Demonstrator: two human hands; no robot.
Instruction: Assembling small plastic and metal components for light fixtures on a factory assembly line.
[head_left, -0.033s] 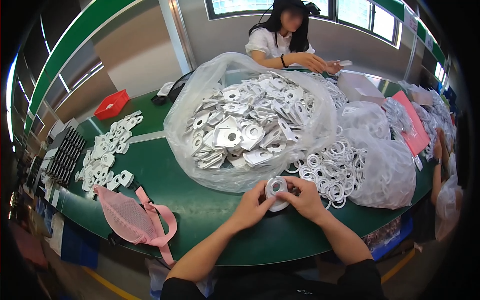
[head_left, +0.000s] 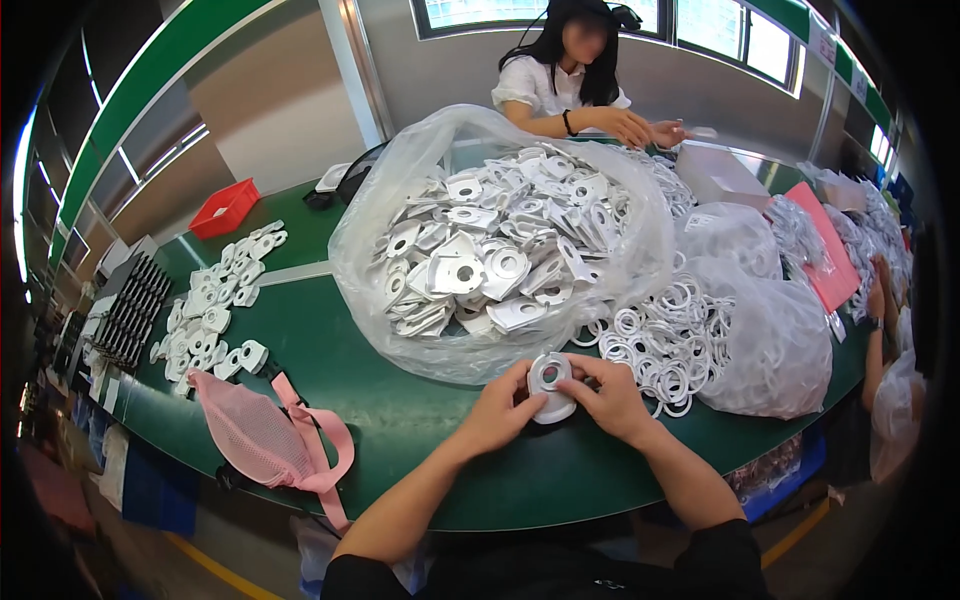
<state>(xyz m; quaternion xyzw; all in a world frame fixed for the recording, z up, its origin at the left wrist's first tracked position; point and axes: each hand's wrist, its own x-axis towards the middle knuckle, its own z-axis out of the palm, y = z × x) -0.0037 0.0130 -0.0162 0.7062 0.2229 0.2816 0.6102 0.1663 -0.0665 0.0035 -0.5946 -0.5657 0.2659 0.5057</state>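
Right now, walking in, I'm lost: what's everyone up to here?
A person holds a white part between left hand and right hand, over a green table. Just beyond is an open clear bag of white pieces, with loose rings beside it. Across the table, a co-worker has a pale piece at the fingers.

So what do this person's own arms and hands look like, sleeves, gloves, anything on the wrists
Both hands are bare, without gloves, and no watch or bracelet shows. The forearms are uncovered up to black sleeves; a small pale marking shows on the black top.
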